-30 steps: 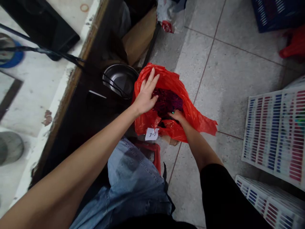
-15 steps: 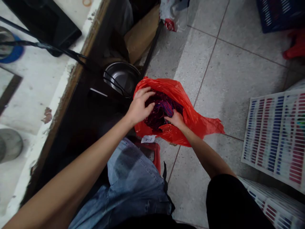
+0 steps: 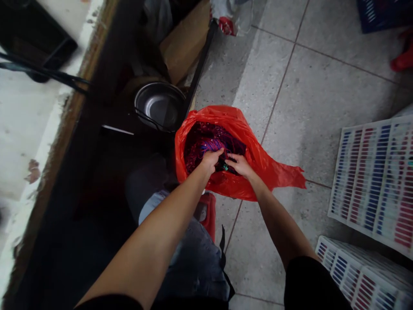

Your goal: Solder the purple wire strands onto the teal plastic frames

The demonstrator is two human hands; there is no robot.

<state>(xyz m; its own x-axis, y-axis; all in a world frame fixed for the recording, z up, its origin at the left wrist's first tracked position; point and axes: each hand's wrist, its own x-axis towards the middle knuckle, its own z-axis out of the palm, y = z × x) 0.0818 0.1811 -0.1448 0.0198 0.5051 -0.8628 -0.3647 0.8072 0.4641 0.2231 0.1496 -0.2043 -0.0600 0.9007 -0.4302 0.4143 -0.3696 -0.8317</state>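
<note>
An open red plastic bag [image 3: 222, 113] holds a mass of thin purple, red and blue wires [image 3: 196, 142]. Inside its mouth, my left hand [image 3: 211, 159] is closed around a bundle of these wires [image 3: 215, 144]. My right hand [image 3: 240, 165] is beside it, a short gap to the right, its fingers curled at the end of the same bundle. Small greenish parts [image 3: 225, 166] show between the two hands. Some fingertips are hidden among the wires.
A metal bowl [image 3: 160, 106] lies left of the bag, near a cardboard piece [image 3: 185, 43]. The worn workbench [image 3: 38, 129] runs along the left. White slatted baskets [image 3: 371, 185] stand at right on the tiled floor [image 3: 290, 125]. A red stool-like object [image 3: 210, 215] is below the bag.
My left hand has moved from the bag's left rim down and right onto the wire bundle, closing on it. My right hand stays in the bag. The view has shifted slightly.
</note>
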